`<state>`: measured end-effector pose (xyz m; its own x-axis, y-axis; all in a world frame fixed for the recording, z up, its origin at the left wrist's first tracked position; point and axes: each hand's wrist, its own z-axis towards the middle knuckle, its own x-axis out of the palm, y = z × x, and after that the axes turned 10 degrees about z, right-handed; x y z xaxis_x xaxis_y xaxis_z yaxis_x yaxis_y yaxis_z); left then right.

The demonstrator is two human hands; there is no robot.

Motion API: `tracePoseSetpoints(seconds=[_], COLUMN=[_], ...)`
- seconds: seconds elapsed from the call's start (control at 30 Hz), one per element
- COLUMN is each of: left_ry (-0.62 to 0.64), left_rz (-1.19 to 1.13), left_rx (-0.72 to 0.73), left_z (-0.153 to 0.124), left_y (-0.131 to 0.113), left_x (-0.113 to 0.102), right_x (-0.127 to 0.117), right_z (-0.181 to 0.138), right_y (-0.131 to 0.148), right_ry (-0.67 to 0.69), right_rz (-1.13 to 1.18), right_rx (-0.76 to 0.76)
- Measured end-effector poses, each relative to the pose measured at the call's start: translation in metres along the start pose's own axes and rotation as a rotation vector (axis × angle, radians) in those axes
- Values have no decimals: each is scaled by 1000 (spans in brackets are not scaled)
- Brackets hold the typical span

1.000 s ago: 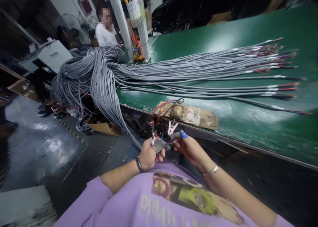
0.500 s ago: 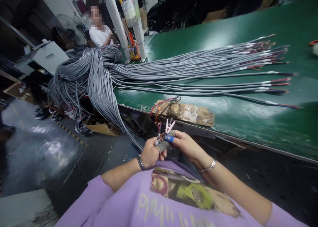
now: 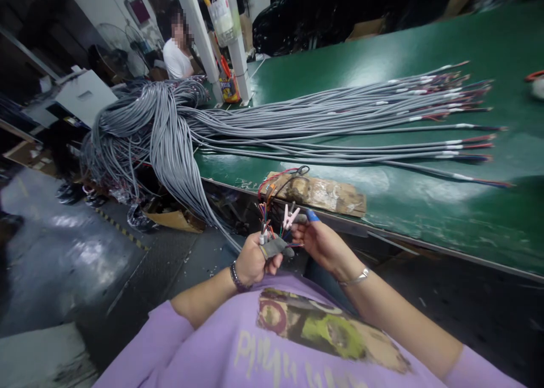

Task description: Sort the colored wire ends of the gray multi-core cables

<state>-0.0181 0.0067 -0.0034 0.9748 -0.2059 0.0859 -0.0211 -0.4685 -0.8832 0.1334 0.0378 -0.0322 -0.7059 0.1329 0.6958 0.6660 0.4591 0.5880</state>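
Note:
My left hand (image 3: 257,258), its thumb in a grey finger cover, is closed around the end of a grey cable, and several thin coloured wires (image 3: 264,213) stick up from it. More wires fan out toward my right hand (image 3: 325,243), which is just to the right. The right fingers are curled, with blue tape on the thumb and a grey cover on a finger; whatever they pinch is hidden. A pale pink clothespin (image 3: 290,217) stands between the hands, at the bench edge. Behind it, a worn wooden block (image 3: 331,195) carries red and black leads.
Long grey cables (image 3: 297,116) with stripped coloured ends lie across the green bench (image 3: 425,218). Their thick bundle (image 3: 165,133) droops over the left edge. A white post (image 3: 238,65) rises from the bench. Further back is a person in a white shirt (image 3: 176,59).
My right hand has moved away from the left, to the right, its thumb lifted. The wires at my left hand are more spread out. The person behind has turned and shifted right.

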Motion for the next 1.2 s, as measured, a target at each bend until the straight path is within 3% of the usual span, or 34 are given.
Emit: tracePoseSetpoints(seconds=[0.17,0.47,0.67,0.87,1.2], left_ry=[20,26,0,10,-98], left_rz=[-5,4,-2,52,-5], left_rx=[-7,-33,-30,12,51], left_z=[5,9,8,1,-1], left_y=[-2,3,4,9,6], left_x=[3,4,4,2,9], right_x=[7,11,10,7,9], right_z=[12,18,16,6,7], right_y=[0,-10,-11,-8,-10], right_ry=[110,69,35,104,83], right_rz=[-12,85,141,152,64], right_rx=[13,-82,-4,59,-169])
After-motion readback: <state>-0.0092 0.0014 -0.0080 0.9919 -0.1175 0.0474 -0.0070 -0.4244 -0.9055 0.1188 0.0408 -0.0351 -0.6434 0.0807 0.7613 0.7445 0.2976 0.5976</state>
